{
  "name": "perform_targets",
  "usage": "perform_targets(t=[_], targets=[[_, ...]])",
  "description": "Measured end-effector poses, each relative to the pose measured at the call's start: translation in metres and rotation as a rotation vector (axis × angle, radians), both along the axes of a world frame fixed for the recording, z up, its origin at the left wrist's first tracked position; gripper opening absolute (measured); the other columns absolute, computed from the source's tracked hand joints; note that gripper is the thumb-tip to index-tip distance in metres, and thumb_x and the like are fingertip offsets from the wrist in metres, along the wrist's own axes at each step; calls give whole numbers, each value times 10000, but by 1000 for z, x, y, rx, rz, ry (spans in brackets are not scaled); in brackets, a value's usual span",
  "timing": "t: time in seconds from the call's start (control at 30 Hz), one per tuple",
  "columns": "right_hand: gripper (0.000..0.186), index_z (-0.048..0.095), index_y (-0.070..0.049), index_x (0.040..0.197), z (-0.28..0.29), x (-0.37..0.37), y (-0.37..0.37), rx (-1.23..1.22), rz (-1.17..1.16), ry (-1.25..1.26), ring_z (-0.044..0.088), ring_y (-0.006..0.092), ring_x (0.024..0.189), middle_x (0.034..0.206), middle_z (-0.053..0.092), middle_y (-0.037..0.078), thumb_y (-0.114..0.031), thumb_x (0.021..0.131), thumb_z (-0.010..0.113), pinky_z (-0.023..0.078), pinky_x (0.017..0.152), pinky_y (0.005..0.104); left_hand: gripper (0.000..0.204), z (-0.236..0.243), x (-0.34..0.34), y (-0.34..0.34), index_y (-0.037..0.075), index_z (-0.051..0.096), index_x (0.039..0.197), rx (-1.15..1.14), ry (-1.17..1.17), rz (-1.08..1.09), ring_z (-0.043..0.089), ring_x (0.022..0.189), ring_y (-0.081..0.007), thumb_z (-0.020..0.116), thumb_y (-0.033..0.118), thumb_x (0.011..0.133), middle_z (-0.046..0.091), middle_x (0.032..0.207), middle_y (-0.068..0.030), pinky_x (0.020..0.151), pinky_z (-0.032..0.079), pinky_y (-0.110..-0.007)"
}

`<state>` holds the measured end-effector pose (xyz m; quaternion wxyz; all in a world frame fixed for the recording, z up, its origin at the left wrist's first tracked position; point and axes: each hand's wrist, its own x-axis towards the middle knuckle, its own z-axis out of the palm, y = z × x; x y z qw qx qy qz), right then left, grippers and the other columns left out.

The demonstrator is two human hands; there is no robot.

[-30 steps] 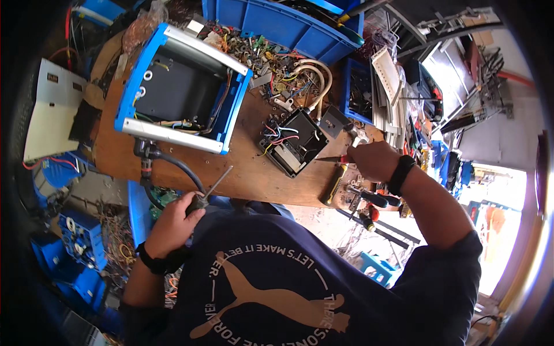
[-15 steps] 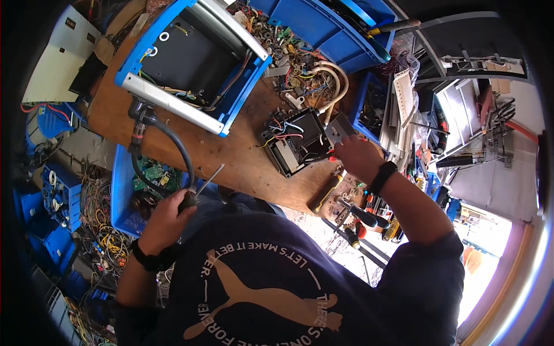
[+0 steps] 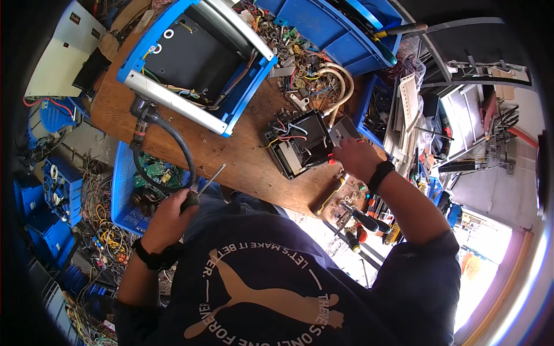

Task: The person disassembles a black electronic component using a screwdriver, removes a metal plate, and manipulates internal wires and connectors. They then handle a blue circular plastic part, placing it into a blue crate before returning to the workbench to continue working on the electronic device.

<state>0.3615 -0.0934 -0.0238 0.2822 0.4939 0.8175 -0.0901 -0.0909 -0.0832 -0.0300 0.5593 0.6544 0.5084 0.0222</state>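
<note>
My left hand (image 3: 170,218) is closed round the dark handle of a screwdriver (image 3: 212,179), its bare metal shaft pointing up and away from me. Over the near side of the bench, my right hand (image 3: 358,158) is closed on red-handled pliers (image 3: 331,160); their dark jaws reach toward an open black device case (image 3: 309,138), though the fingers hide most of the tool. Coloured wires and a pale block show inside this case. A flat grey plate (image 3: 344,130) stands at its right side, just beyond my fingers. Two thick beige cables (image 3: 347,95) run from its far end.
A blue-and-silver housing (image 3: 190,63) stands far left on the wooden bench (image 3: 225,158), beside a black hose (image 3: 182,144). Loose scrap parts (image 3: 306,63) lie behind the case. Several hand tools (image 3: 363,219) lie near right; a blue crate (image 3: 124,196) holds circuit boards.
My right hand and the pliers have shifted slightly at the case's right side. My left hand still holds the screwdriver in nearly the same place. The whole view has shifted a little.
</note>
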Motion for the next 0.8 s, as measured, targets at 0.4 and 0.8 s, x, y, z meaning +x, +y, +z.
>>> perform_targets(t=[0.4, 0.8], targets=[[238, 622, -151, 969, -23, 19, 21, -105, 67, 73, 616, 234, 899, 873, 606, 30, -131, 732, 625, 514, 674, 392, 284, -8, 2, 0, -30, 539, 1076, 54, 8, 12, 582, 918, -401, 611, 106, 837, 607, 956, -229, 793, 453, -412], [141, 687, -186, 849, -23, 2, 6, -140, -37, 118, 661, 263, 689, 694, 647, 64, -138, 767, 582, 508, 596, 388, 309, -5, 16, 5, -32, 539, 1074, 57, -73, 40, 595, 909, -389, 636, 132, 830, 617, 933, -223, 780, 464, -416]])
